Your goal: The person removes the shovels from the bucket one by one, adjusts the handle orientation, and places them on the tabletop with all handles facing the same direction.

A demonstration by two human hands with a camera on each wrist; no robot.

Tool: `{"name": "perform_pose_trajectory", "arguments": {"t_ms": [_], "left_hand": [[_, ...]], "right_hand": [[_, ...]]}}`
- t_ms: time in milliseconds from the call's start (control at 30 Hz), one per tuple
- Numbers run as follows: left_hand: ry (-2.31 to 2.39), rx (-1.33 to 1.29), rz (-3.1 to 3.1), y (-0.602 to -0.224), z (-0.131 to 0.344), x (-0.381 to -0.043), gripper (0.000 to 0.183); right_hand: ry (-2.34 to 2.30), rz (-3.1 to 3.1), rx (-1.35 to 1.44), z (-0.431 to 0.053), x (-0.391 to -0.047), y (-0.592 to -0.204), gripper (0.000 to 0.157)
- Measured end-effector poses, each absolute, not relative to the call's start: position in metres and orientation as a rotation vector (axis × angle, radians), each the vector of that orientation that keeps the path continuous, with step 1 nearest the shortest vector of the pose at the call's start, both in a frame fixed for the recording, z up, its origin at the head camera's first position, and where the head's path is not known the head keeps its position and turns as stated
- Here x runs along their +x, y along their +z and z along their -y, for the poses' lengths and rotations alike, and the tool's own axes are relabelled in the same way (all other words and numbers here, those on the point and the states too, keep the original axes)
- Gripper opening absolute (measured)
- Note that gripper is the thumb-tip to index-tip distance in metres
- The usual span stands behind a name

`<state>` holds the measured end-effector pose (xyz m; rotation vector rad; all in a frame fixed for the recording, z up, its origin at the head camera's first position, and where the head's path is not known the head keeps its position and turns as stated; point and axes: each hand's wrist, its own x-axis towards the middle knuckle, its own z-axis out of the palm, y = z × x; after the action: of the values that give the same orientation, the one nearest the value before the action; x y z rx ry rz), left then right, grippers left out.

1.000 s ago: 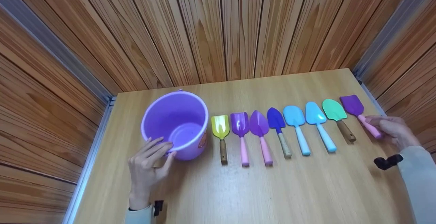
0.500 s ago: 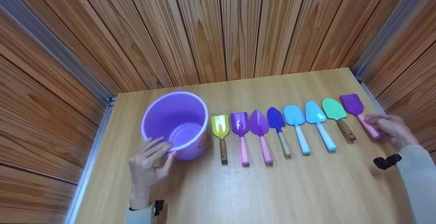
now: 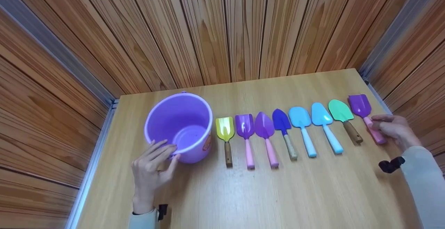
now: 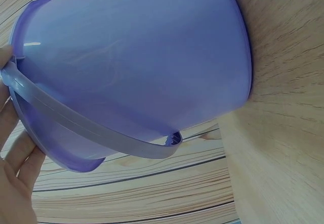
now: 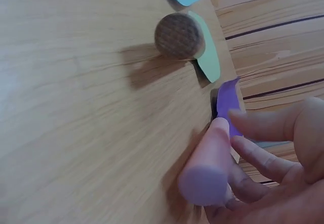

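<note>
My left hand [image 3: 151,171] grips the near rim of a purple bucket [image 3: 203,154], which stands upright on the table. In the left wrist view the bucket's handle [image 4: 91,123] hangs down along its side. At the right end of a row of trowels, my right hand [image 3: 396,128] pinches the pink handle [image 3: 376,133] of a square-bladed purple trowel [image 3: 360,105]. That trowel lies on the table; the right wrist view shows the fingers [image 5: 263,158] against its pink handle. Beside it is a green trowel [image 3: 341,110] with a brown handle.
Between bucket and right hand lie a yellow trowel [image 3: 225,128], two purple trowels with pink handles, a dark blue trowel [image 3: 281,119] and two light blue trowels, including the rounded one [image 3: 299,117]. Wood-plank walls [image 3: 243,30] enclose the table's [image 3: 243,201] back and sides.
My right hand has shifted slightly left, and the end purple trowel has turned a little, its handle swinging left. The left hand and the bucket stay where they were.
</note>
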<state>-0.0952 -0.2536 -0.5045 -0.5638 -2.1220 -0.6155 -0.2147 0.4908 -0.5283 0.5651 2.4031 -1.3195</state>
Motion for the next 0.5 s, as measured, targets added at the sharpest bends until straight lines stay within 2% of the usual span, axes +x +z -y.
{"name": "perform_pose_trajectory", "arguments": {"t_ms": [200, 400, 500], "left_hand": [[-0.63, -0.561, 2.129, -0.506, 0.253, -0.093, 0.03], [-0.636, -0.558, 2.176, -0.501, 0.255, -0.096, 0.025], [-0.661, -0.513, 2.244, -0.494, 0.255, -0.097, 0.033]], "right_hand": [[-1.293, -2.432, 0.516, -0.491, -0.212, -0.529, 0.067], [-1.258, -2.449, 0.439, -0.489, -0.213, -0.527, 0.067], [-1.16, -2.53, 0.311, -0.482, -0.217, -0.521, 0.065]]}}
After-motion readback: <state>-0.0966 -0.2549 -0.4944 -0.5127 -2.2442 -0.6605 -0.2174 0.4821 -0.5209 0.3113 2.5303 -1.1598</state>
